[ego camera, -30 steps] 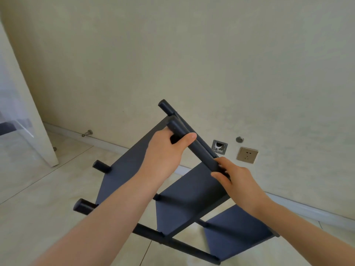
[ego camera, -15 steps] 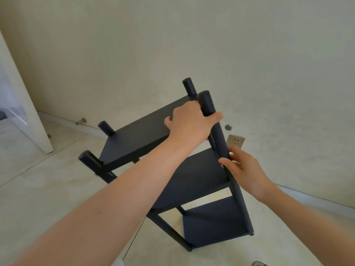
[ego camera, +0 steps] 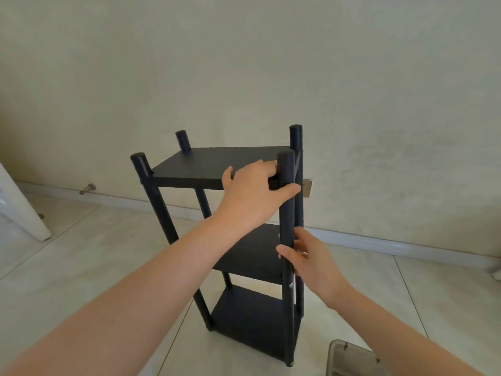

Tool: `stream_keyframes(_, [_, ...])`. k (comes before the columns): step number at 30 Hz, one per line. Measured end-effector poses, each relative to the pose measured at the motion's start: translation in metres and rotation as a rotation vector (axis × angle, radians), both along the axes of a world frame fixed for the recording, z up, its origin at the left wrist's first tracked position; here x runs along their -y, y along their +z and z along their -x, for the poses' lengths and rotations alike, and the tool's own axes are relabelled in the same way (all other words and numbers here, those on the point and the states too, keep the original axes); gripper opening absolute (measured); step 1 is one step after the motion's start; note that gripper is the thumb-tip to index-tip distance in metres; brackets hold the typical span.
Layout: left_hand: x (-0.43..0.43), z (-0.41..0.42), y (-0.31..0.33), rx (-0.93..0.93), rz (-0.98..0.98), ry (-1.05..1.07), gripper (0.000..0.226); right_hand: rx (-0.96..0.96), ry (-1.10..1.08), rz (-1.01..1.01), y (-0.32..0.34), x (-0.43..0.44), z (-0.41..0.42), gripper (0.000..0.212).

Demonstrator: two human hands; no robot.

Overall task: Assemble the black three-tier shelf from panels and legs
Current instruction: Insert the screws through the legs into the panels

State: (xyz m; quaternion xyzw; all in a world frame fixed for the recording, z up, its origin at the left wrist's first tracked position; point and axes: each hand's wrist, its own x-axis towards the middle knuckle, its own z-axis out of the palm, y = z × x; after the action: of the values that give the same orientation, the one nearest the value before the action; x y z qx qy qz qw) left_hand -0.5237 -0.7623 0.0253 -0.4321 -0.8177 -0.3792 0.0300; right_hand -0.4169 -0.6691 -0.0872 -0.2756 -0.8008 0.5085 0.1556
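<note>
The black three-tier shelf [ego camera: 206, 166] stands upright on the tiled floor, three panels joined by round black legs whose tops stick up above the top panel. My left hand [ego camera: 254, 191] grips the near right leg [ego camera: 286, 221] just under its top, thumb wrapped across the front. Lower down, at the height of the middle panel [ego camera: 257, 253], my right hand [ego camera: 309, 259] holds the same leg from the right side. The bottom panel [ego camera: 252, 318] sits close to the floor.
A cream wall with a white baseboard [ego camera: 379, 242] runs behind the shelf. A wall socket [ego camera: 307, 188] peeks out behind the right legs. A doorstop [ego camera: 88, 188] sticks from the wall at left, beside a white door edge [ego camera: 24, 213]. A metal tray [ego camera: 352, 359] lies at bottom right.
The shelf has swung from lying tilted in my hands to standing upright on the floor. Both hands stayed on the near right leg, the left high and the right lower.
</note>
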Motion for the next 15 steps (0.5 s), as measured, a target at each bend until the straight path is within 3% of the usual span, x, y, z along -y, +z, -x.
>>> stream_keyframes(5, [0.018, 0.0, -0.013, -0.007, -0.041, -0.035, 0.005, 0.026, 0.073, -0.002, -0.009, 0.012, 0.001, 0.035])
stream_keyframes(9, [0.033, -0.003, -0.021, 0.001, -0.126, -0.003, 0.017, 0.024, 0.142, 0.015, -0.01, 0.022, 0.001, 0.022])
stream_keyframes(15, [0.06, -0.009, -0.031, -0.001, -0.14, -0.043, 0.031, 0.069, 0.248, 0.074, -0.007, 0.032, -0.007, 0.021])
